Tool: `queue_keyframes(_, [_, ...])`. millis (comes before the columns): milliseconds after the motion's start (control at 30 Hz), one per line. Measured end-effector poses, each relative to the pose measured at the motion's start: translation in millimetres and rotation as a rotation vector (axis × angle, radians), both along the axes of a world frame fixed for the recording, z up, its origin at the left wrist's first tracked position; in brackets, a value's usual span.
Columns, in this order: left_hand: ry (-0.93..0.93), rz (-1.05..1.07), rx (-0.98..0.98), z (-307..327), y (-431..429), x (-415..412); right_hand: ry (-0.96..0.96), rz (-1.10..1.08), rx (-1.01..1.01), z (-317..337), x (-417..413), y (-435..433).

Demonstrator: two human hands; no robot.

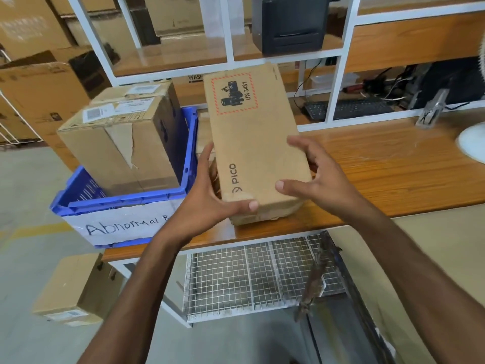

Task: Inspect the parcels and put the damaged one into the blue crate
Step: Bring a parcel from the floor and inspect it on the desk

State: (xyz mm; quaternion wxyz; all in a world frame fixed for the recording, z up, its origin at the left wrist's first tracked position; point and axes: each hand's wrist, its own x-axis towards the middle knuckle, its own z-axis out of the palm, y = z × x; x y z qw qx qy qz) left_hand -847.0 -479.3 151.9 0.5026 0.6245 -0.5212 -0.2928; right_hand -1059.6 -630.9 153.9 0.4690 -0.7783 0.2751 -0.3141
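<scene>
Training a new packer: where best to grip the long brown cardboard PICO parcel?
Grip the brown cardboard PICO parcel by its long sides near the end facing you, one hand from each side: it is long, narrow, and points away.

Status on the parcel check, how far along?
Done: a torn box already sits in the blue crate. In hand: the left hand grips the PICO box at the table, right hand by its right edge. Left: finish inspecting it; its top shows no damage.
</scene>
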Motion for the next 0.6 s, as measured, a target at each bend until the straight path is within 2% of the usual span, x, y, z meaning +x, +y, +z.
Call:
queue_keyframes(167, [-0.180, -0.066, -0.091, 6, 5, 3, 0.000, 0.184, -0.038, 7, -12, 2])
queue_keyframes(333, [-0.204, 0.006, -0.215, 6, -2, -7, -0.042, 0.090, -0.174, 13, -13, -3])
queue_keyframes(600, [-0.191, 0.131, -0.331, 43, 10, -22, -0.188, -0.048, -0.236, 31, -21, 17])
